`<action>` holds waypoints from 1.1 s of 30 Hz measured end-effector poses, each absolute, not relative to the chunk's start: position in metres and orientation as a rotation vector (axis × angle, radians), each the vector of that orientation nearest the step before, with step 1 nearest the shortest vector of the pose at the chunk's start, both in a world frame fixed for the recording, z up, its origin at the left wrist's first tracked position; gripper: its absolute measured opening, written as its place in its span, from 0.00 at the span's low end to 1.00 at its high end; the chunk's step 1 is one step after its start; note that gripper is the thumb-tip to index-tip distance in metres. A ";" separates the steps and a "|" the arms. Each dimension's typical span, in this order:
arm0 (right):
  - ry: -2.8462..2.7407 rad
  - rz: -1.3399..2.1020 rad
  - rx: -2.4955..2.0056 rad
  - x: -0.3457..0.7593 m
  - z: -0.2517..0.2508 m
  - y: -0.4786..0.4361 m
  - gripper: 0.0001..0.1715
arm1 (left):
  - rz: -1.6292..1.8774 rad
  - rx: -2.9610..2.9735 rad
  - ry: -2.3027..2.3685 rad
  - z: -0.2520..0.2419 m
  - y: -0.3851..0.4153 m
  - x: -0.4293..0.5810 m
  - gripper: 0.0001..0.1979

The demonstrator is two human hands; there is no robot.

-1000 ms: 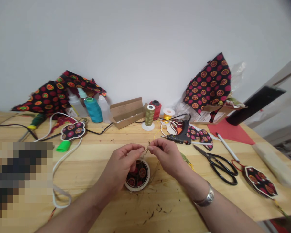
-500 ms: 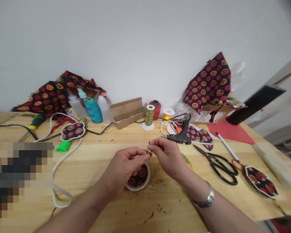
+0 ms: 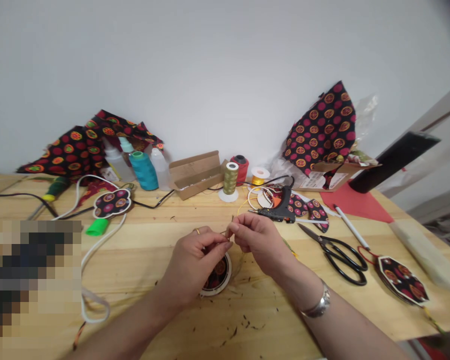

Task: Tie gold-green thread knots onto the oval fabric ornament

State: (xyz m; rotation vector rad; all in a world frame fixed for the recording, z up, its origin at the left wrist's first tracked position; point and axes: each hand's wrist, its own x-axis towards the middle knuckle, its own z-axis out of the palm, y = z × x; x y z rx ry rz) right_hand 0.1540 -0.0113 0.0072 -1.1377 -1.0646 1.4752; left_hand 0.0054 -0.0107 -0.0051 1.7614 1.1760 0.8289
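Note:
My left hand [image 3: 197, 260] and my right hand [image 3: 255, 241] meet over the middle of the wooden table [image 3: 153, 250], fingertips pinched together on a thin olive thread [image 3: 230, 227]. Under my left hand lies a round white-rimmed disc covered in black patterned fabric [image 3: 219, 275], half hidden by the fingers. A ring shows on my left hand and a silver bracelet [image 3: 317, 305] on my right wrist.
Black scissors [image 3: 339, 255], a black glue gun [image 3: 281, 207], a white pen [image 3: 350, 225] and a fabric octagon [image 3: 403, 280] lie to the right. Thread spools [image 3: 230, 180], bottles [image 3: 116, 160], a cardboard box [image 3: 197, 172] and patterned cloth [image 3: 322, 130] line the back. White cord [image 3: 97, 240] lies left.
My left hand has slid right and turned over the disc, covering more of it. Both pinches have stayed together on the thread, shifting slightly.

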 end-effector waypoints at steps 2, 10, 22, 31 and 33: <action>-1.017 1.545 -1.072 0.154 0.007 -0.012 0.13 | 0.815 1.783 1.174 -0.005 -0.010 0.005 0.09; -0.970 1.616 -0.947 0.156 0.009 -0.013 0.14 | 0.811 1.826 1.165 -0.002 -0.013 0.004 0.09; -0.955 1.719 -0.759 0.168 0.021 -0.013 0.13 | 1.406 1.643 1.538 0.011 -0.002 -0.007 0.13; -1.156 1.495 -1.063 0.160 0.014 -0.014 0.12 | 1.092 1.510 1.054 0.003 -0.017 0.004 0.16; -1.193 1.433 -1.123 0.158 0.014 -0.014 0.11 | 1.002 1.460 1.010 0.001 -0.018 0.005 0.16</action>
